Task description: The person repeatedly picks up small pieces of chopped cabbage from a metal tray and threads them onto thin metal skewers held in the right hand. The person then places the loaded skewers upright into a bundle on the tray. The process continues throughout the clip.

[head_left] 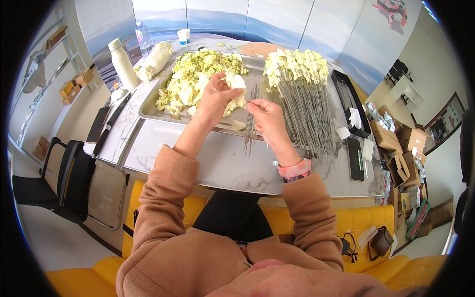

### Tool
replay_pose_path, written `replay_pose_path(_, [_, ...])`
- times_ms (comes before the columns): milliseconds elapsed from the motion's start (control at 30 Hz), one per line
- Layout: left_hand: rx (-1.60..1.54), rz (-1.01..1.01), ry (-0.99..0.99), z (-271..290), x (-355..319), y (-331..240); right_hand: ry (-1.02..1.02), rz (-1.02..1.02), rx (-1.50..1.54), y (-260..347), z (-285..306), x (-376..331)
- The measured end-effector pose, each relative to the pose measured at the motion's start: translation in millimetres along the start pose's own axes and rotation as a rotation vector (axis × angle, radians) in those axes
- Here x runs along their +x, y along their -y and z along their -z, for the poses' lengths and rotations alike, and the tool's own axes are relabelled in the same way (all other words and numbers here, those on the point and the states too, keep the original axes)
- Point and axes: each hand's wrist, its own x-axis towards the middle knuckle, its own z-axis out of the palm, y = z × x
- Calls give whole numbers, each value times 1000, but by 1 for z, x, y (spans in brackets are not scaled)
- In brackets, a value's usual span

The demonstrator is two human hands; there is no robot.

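Note:
Over the metal tray (257, 79), my left hand (213, 101) is closed on a pale cabbage leaf (236, 83). My right hand (267, 119) pinches a thin metal skewer just right of that leaf; most of the skewer's length is hard to make out. A small bunch of loose skewers (250, 136) lies across the tray's front edge, between my hands. Torn yellow-green cabbage leaves (185, 79) are heaped in the tray's left part. On the right, many metal skewers with cabbage threaded on their far ends (297, 67) lie side by side, shafts pointing toward me.
A white bottle (123, 64), a whole cabbage (157, 59), a clear bottle (142, 37) and a paper cup (184, 36) stand or lie behind. Left lies a black-handled knife (102, 141). Right are a long black box (341, 86) and a phone (355, 158); cardboard boxes (388, 136) lie beyond.

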Motion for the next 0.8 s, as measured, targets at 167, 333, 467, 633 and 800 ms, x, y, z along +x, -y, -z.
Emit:
replay_pose_path(167, [-133,118,67,3,-3,3,-13,-36,109,1,7,4])
replay_pose_path(333, [-56,89,89,7,-1,11,-25,-39,58,-2,7,5])
replay_pose_path(467, [-48,51,-50,14,3,11,-75,-1,-26,7,0,-3])
replay_pose_path(633, [-79,-37,-153,38,14,5,70,62,-190,16,1,-16])
replay_pose_path(800, [-113,-92,-262,59,26,5,216,9,-109,26,7,-34])
